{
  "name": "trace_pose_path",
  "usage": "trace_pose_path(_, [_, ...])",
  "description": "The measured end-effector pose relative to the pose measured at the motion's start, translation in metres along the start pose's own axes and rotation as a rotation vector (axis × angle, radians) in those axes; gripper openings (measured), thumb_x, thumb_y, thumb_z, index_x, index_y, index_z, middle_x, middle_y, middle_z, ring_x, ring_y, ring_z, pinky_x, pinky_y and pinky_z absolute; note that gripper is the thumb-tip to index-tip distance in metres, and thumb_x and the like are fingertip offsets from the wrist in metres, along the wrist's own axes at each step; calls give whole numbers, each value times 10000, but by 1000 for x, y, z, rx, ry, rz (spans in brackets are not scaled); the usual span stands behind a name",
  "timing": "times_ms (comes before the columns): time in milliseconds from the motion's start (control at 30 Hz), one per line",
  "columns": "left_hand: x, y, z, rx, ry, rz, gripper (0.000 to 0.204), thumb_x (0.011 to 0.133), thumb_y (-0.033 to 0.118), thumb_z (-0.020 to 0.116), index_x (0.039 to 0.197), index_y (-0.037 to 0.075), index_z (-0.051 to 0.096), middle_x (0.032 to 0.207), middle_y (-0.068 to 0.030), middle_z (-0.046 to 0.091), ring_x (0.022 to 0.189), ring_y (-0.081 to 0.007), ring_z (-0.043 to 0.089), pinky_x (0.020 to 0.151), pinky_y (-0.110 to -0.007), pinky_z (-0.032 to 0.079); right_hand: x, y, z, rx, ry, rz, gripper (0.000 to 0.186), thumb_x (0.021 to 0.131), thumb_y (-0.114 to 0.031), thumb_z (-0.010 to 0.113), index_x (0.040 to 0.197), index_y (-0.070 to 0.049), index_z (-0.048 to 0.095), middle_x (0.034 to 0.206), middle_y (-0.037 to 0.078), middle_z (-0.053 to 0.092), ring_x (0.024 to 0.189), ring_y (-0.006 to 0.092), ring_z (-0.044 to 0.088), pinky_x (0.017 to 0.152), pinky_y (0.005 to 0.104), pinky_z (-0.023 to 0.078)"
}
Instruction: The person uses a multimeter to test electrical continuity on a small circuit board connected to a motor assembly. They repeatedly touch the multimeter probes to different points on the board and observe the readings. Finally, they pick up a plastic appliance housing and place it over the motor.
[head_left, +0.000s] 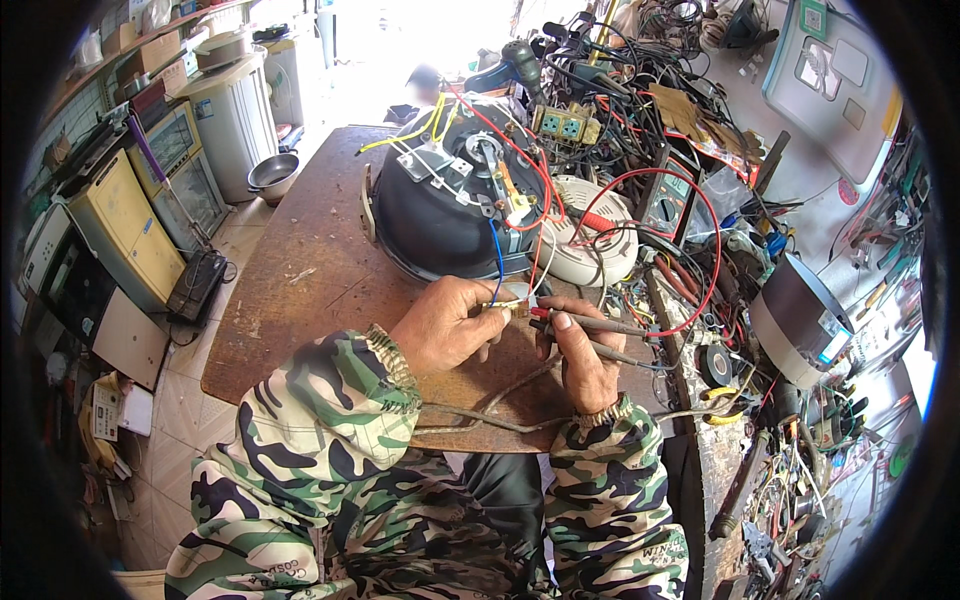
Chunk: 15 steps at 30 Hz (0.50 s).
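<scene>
My left hand [447, 328] pinches a small brass-coloured connector [517, 307] near the table's front, beside a blue wire [498, 262]. My right hand [588, 368] grips two multimeter probes [618, 327], one above the other, their tips meeting the connector; exact contact is too small to tell. Just beyond my hands, an upturned black cooker body [425, 225] rests on the wooden table [290, 290]. Yellow, red, white and blue wires come off the metal parts on its underside. The multimeter [668, 205] leans at the right, a red lead [718, 250] looping toward my right hand.
A pale round vented cover [610, 255] lies beside the cooker body. A grey cord [485, 420] crosses the table's front edge. Tangled cables [650, 90] and a power drill [515, 65] crowd the back. At the right stand a dark cylinder [800, 310] and yellow-handled pliers [722, 405].
</scene>
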<state>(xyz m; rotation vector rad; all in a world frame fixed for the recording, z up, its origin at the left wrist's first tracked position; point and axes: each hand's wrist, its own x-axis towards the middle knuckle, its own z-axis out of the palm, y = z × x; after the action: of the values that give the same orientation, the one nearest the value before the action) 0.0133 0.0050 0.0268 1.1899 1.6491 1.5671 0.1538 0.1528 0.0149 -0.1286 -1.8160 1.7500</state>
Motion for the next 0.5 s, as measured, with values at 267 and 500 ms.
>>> trace_pose_path(267, [0, 0, 0, -23, -9, 2, 239, 934, 106, 546, 1077, -54, 653, 708, 1, 607, 550, -65, 582, 504, -234, 453, 0, 2, -2, -19, -9, -3, 335, 969, -208, 576, 1124, 86, 618, 868, 117, 640, 696, 155, 585, 609, 265, 468])
trace_pose_path(500, [-2, -1, -3, -10, -18, -46, 257, 961, 98, 554, 1135, -78, 621, 757, -21, 608, 595, -83, 590, 540, -237, 483, -1, 3, -3, -54, 18, 39, 302, 958, -186, 582, 1111, 68, 639, 911, 118, 662, 721, 149, 594, 623, 269, 473])
